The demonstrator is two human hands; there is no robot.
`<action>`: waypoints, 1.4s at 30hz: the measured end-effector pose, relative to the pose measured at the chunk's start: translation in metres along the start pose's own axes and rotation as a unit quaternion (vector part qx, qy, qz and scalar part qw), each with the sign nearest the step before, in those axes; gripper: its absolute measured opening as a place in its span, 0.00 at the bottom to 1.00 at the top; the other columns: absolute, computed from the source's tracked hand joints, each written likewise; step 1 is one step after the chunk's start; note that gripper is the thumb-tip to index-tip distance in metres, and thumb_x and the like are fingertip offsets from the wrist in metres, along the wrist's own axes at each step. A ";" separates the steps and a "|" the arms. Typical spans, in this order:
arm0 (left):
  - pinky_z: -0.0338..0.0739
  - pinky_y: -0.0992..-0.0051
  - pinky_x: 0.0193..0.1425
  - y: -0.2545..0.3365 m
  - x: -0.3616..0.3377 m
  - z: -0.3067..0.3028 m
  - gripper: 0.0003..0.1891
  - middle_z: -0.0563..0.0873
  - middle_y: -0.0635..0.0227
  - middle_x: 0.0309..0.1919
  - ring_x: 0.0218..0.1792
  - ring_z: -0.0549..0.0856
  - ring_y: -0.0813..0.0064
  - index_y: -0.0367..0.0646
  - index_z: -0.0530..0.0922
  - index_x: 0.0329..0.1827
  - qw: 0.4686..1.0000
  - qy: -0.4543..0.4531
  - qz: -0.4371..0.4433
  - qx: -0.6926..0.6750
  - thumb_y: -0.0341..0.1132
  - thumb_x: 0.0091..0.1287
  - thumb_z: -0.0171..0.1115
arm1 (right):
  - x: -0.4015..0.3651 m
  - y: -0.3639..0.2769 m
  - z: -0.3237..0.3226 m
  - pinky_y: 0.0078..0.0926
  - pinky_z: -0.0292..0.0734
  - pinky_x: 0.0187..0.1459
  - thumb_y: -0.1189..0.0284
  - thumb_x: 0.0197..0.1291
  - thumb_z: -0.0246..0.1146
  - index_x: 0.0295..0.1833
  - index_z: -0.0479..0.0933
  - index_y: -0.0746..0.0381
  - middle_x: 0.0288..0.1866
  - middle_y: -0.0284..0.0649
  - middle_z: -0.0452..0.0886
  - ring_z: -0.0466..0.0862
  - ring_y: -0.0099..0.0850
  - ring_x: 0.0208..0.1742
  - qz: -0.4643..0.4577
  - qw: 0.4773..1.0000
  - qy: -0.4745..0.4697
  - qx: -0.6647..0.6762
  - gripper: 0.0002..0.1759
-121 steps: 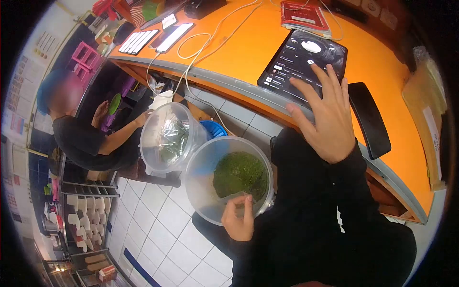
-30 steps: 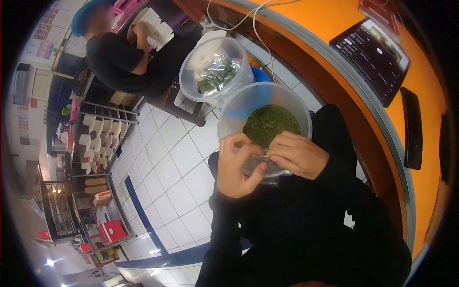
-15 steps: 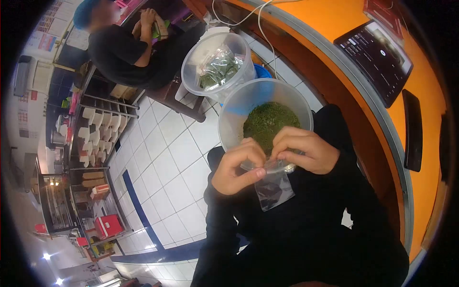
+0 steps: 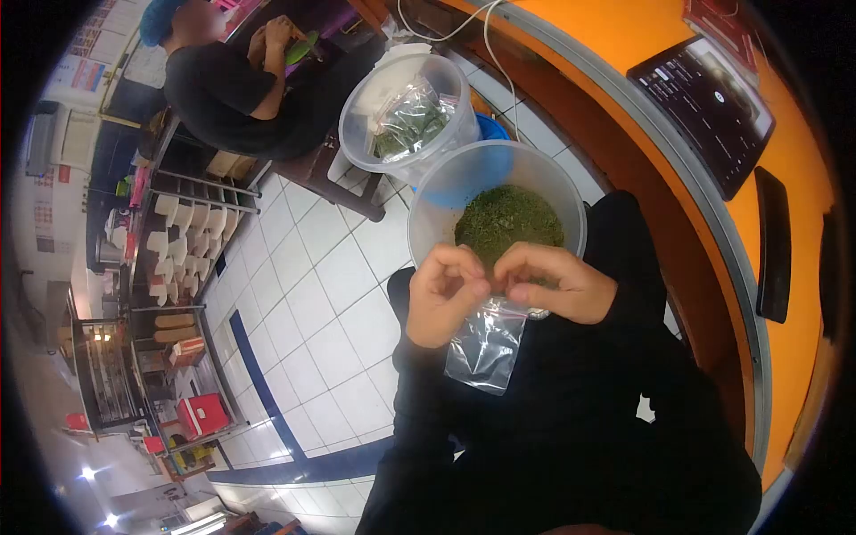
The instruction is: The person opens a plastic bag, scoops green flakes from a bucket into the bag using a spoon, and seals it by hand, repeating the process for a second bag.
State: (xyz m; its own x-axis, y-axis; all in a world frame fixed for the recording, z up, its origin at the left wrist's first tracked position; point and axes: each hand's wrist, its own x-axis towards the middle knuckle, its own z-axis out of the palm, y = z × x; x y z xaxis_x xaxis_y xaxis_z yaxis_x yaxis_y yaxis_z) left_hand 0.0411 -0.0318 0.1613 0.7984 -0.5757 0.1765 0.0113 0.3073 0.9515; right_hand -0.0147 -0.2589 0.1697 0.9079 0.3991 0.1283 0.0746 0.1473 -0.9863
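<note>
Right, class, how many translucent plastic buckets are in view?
2. The nearer bucket holds loose chopped herbs; the farther bucket, beyond it to the left, holds clear plastic bags. Another could be hidden, nested inside or behind.

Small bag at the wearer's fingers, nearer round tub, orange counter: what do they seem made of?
Bag: thin, clear, glossy plastic film, from its creases and bright glints.
Nearer tub: probably rigid plastic, translucent; the blue object behind shows through its wall.
Counter: smooth, perhaps laminate or painted board; the even orange leaves that open.
</note>
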 end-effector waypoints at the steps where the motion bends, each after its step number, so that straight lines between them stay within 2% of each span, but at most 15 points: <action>1: 0.74 0.79 0.48 -0.002 0.000 0.001 0.12 0.82 0.71 0.43 0.42 0.81 0.83 0.41 0.76 0.51 1.000 0.022 0.008 0.006 0.23 0.71 0.72 | -0.001 0.001 0.003 0.28 0.76 0.60 0.69 0.79 0.61 0.61 0.79 0.66 0.53 0.40 0.82 0.82 0.28 0.55 0.024 0.995 0.011 0.100 0.14; 3: 0.74 0.79 0.48 -0.003 -0.001 0.002 0.13 0.82 0.72 0.42 0.42 0.81 0.84 0.41 0.76 0.52 1.000 0.031 0.003 0.003 0.24 0.72 0.72 | -0.002 -0.003 0.001 0.28 0.75 0.61 0.68 0.79 0.61 0.58 0.80 0.66 0.54 0.39 0.81 0.81 0.29 0.56 0.032 0.989 0.016 0.144 0.13; 8: 0.74 0.80 0.49 -0.002 -0.001 0.006 0.14 0.83 0.74 0.41 0.43 0.82 0.85 0.41 0.76 0.55 0.999 0.035 -0.015 -0.009 0.27 0.73 0.72 | 0.001 0.001 -0.004 0.29 0.73 0.58 0.68 0.79 0.63 0.49 0.80 0.65 0.49 0.37 0.77 0.79 0.29 0.54 -0.012 0.995 -0.065 -0.069 0.10; 12: 0.75 0.80 0.48 0.013 -0.001 0.005 0.19 0.84 0.72 0.42 0.43 0.83 0.84 0.40 0.74 0.60 0.989 -0.051 -0.114 0.076 0.30 0.72 0.74 | 0.001 0.003 -0.009 0.29 0.72 0.55 0.68 0.77 0.66 0.44 0.80 0.66 0.47 0.38 0.75 0.78 0.31 0.49 -0.039 0.999 -0.032 0.004 0.11; 19: 0.73 0.80 0.43 0.005 -0.010 -0.006 0.23 0.84 0.71 0.35 0.37 0.83 0.83 0.41 0.70 0.60 0.997 -0.064 -0.050 0.014 0.27 0.69 0.75 | 0.000 -0.007 -0.011 0.28 0.73 0.53 0.68 0.74 0.69 0.36 0.81 0.65 0.46 0.38 0.77 0.80 0.31 0.48 -0.073 0.989 -0.074 -0.101 0.14; 22: 0.73 0.79 0.42 0.000 -0.013 -0.001 0.23 0.85 0.70 0.35 0.37 0.83 0.82 0.43 0.69 0.58 0.993 -0.068 -0.078 -0.052 0.24 0.69 0.75 | 0.004 -0.013 -0.015 0.29 0.74 0.52 0.66 0.74 0.70 0.39 0.84 0.65 0.49 0.39 0.84 0.81 0.31 0.48 -0.109 0.985 -0.132 -0.014 0.14; 24: 0.75 0.79 0.43 0.001 -0.014 -0.002 0.21 0.85 0.69 0.36 0.39 0.84 0.82 0.44 0.69 0.56 0.992 -0.105 -0.058 -0.037 0.20 0.69 0.73 | 0.006 -0.022 -0.016 0.32 0.77 0.49 0.63 0.74 0.71 0.46 0.89 0.64 0.49 0.41 0.89 0.84 0.31 0.44 0.106 0.960 -0.259 0.007 0.14; 25: 0.75 0.79 0.43 0.003 -0.016 0.000 0.21 0.85 0.69 0.36 0.39 0.84 0.82 0.44 0.69 0.56 0.992 -0.107 -0.059 -0.038 0.20 0.69 0.73 | 0.008 -0.022 -0.016 0.32 0.77 0.49 0.63 0.74 0.71 0.46 0.89 0.64 0.49 0.41 0.89 0.84 0.31 0.44 0.107 0.961 -0.257 0.007 0.14; 28: 0.78 0.76 0.48 0.011 -0.021 0.004 0.18 0.83 0.70 0.40 0.44 0.85 0.79 0.43 0.71 0.53 0.989 -0.094 -0.113 0.006 0.22 0.70 0.73 | 0.013 -0.010 -0.010 0.34 0.80 0.46 0.61 0.73 0.72 0.55 0.90 0.62 0.46 0.43 0.92 0.88 0.32 0.42 0.099 0.941 -0.322 -0.025 0.16; 30: 0.79 0.74 0.49 0.016 -0.021 0.001 0.16 0.83 0.69 0.40 0.45 0.85 0.79 0.42 0.72 0.52 0.987 -0.109 -0.109 0.038 0.23 0.71 0.73 | 0.016 0.006 0.005 0.34 0.83 0.46 0.56 0.75 0.69 0.62 0.89 0.60 0.43 0.42 0.93 0.91 0.34 0.41 -0.092 0.932 -0.343 0.074 0.21; 31: 0.79 0.72 0.50 0.019 -0.020 0.001 0.15 0.83 0.69 0.41 0.45 0.85 0.78 0.42 0.73 0.51 0.984 -0.125 -0.106 0.069 0.24 0.71 0.73 | 0.017 0.002 0.006 0.34 0.83 0.46 0.56 0.75 0.69 0.62 0.89 0.60 0.43 0.42 0.93 0.91 0.34 0.41 -0.091 0.932 -0.344 0.074 0.21; 33: 0.78 0.73 0.55 0.027 -0.020 0.004 0.13 0.83 0.65 0.42 0.45 0.84 0.75 0.40 0.73 0.48 0.979 -0.125 -0.144 0.073 0.24 0.72 0.72 | 0.016 -0.013 0.005 0.34 0.84 0.51 0.50 0.77 0.64 0.65 0.87 0.59 0.49 0.43 0.93 0.93 0.36 0.47 0.120 0.908 -0.382 -0.122 0.26; 37: 0.79 0.68 0.61 0.032 -0.014 0.001 0.20 0.86 0.58 0.54 0.54 0.88 0.66 0.37 0.77 0.62 0.957 -0.096 -0.087 0.258 0.33 0.72 0.73 | 0.022 -0.018 -0.003 0.33 0.84 0.43 0.46 0.80 0.58 0.72 0.82 0.58 0.52 0.43 0.93 0.91 0.34 0.38 0.103 0.918 -0.347 -0.162 0.31; 39: 0.75 0.61 0.70 0.039 -0.014 0.005 0.29 0.88 0.57 0.55 0.61 0.86 0.58 0.39 0.78 0.67 0.930 -0.041 -0.017 0.364 0.38 0.66 0.79 | 0.019 -0.017 -0.007 0.30 0.82 0.33 0.44 0.81 0.54 0.79 0.75 0.58 0.53 0.44 0.92 0.87 0.30 0.28 0.203 0.954 -0.207 -0.074 0.35; 42: 0.70 0.53 0.76 0.043 -0.008 0.012 0.35 0.88 0.57 0.57 0.61 0.86 0.55 0.40 0.78 0.68 0.853 -0.100 -0.022 0.511 0.45 0.60 0.80 | 0.019 -0.012 -0.004 0.28 0.77 0.25 0.41 0.83 0.50 0.69 0.78 0.62 0.39 0.42 0.88 0.81 0.28 0.19 0.178 0.965 -0.181 -0.068 0.35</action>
State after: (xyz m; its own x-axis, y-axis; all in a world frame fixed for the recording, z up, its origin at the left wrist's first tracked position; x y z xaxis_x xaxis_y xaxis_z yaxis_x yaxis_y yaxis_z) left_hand 0.0278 -0.0231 0.2042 0.6914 -0.7184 0.0766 -0.5739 -0.4817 0.6623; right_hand 0.0027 -0.2567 0.1839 0.6836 0.6965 -0.2182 -0.1396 -0.1686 -0.9757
